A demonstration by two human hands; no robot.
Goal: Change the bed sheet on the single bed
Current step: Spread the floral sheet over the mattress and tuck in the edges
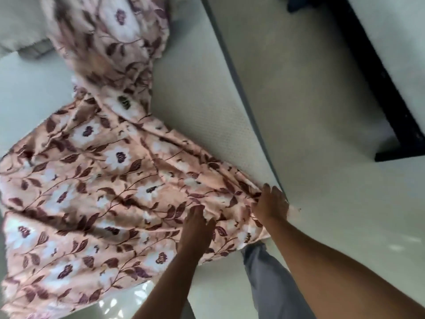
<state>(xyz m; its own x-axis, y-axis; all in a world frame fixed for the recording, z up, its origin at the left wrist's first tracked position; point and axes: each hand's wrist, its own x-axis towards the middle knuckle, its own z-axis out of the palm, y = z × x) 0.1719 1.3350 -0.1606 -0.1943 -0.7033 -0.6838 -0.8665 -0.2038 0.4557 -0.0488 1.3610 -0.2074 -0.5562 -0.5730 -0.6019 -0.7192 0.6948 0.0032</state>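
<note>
The right hand (pixel 272 203) is gripping the sheet (pixel 99 180) at the mattress (pixel 202 100) corner; the left hand (pixel 195 229) is pressing flat beside it. Spreading seems underway; tucking this corner probably comes next.

Sheet (pixel 96 180): peach-pink, printed with white flowers with dark purple centres and maroon-brown leaves on thin vines. Mattress (pixel 202 107): white, fine dotted weave, grey piping along its edge. Floor (pixel 322 157): pale cream. Trousers (pixel 269 284): grey. Bar (pixel 379 88) at upper right: black.
</note>
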